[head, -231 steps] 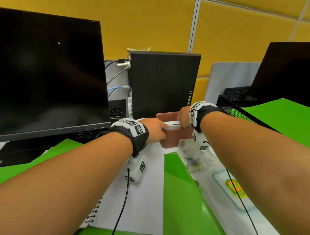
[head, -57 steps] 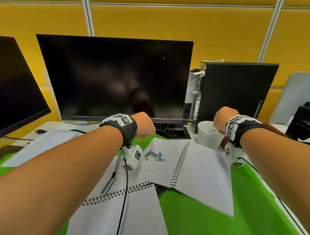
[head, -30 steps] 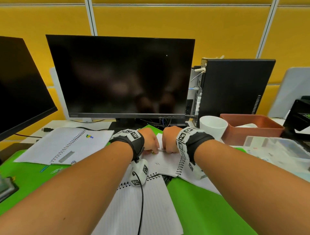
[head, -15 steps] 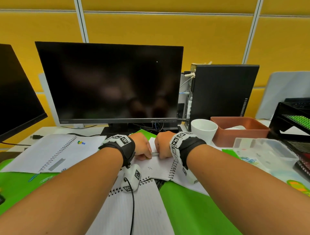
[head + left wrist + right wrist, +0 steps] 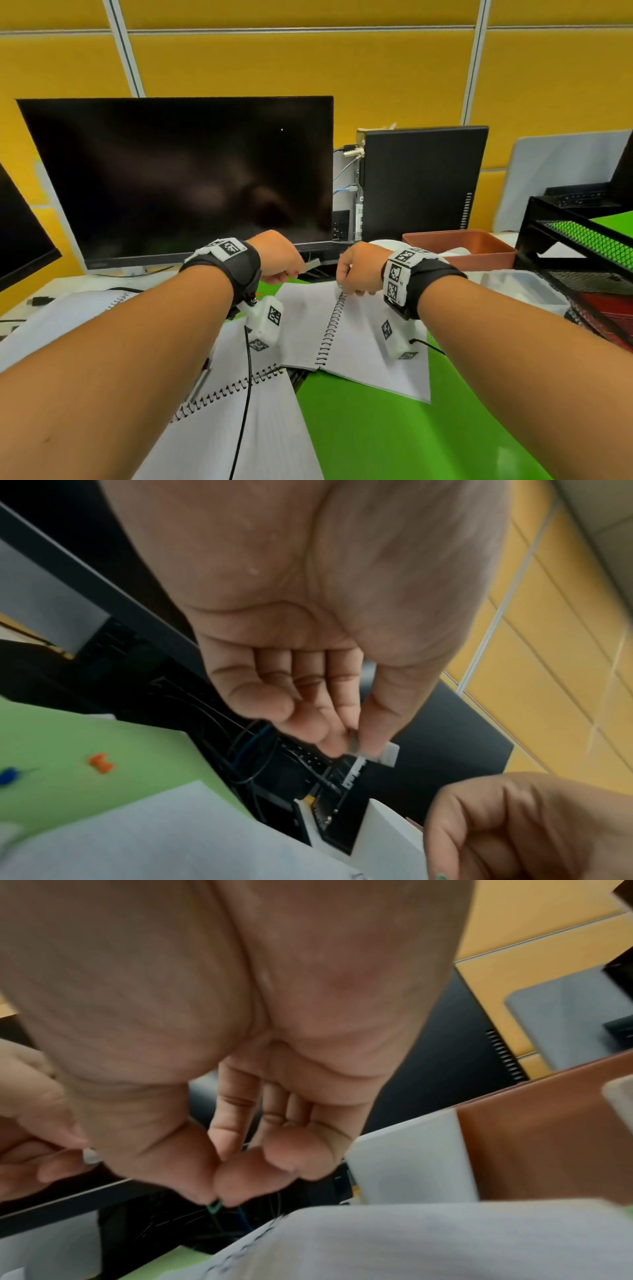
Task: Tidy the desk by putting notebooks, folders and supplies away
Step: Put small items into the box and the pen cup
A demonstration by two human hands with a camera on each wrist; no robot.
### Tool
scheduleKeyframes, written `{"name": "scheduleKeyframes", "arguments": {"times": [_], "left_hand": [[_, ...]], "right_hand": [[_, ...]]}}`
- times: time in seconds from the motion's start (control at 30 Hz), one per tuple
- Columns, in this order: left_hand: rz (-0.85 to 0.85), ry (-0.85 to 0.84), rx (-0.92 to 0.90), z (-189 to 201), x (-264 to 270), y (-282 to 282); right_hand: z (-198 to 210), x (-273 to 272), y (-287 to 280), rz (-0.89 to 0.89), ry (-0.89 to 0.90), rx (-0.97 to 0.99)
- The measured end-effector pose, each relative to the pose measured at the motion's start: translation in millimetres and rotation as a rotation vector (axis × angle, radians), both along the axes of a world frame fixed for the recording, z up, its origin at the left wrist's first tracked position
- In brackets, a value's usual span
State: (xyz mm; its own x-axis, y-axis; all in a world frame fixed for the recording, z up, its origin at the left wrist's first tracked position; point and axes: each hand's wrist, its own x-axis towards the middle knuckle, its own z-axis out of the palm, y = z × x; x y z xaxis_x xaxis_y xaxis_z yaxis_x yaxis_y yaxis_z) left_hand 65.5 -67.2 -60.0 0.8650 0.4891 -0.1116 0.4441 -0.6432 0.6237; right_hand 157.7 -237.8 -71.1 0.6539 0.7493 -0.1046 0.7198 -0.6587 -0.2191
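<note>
The left hand (image 5: 308, 642) pinched a small white eraser (image 5: 380, 750), its long axis toward two o'clock. The right hand (image 5: 240, 1096) pinched a green paper clip (image 5: 214, 1207) above the open notebook (image 5: 342, 329).

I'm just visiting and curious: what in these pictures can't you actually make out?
- Left hand pinches a small grey piece; blur in the left wrist view hides what it is.
- Right hand pinches something green; its fingertips cover most of it.
- White cup: the right hand hides most of it in the head view.
- Brown tray: its walls hide the contents.
</note>
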Motion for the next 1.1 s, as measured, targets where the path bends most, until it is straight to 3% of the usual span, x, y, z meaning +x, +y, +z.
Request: {"name": "scheduleKeyframes", "arguments": {"times": [0.13,0.33,0.6,0.77,0.97,1.1], "left_hand": [[-0.05,-0.06,-0.008,10,29,-32],[-0.13,-0.031,0.044,1,94,-78],[-0.058,-0.058,0.131,-9,149,-109],[-0.189,-0.122,0.071,-11,165,-149],[-0.404,-0.027,0.053,-21,172,-205],[-0.446,-0.052,0.063,-30,171,-221]], "right_hand": [[5,20,-42,-0.129,0.1,0.128],[4,59,-124,-0.33,0.083,0.293],[5,92,-217,-0.558,0.092,0.39],[-11,97,-222,-0.597,0.132,0.332],[-33,100,-207,-0.564,0.147,0.237],[-43,98,-195,-0.561,0.114,0.156]]}}
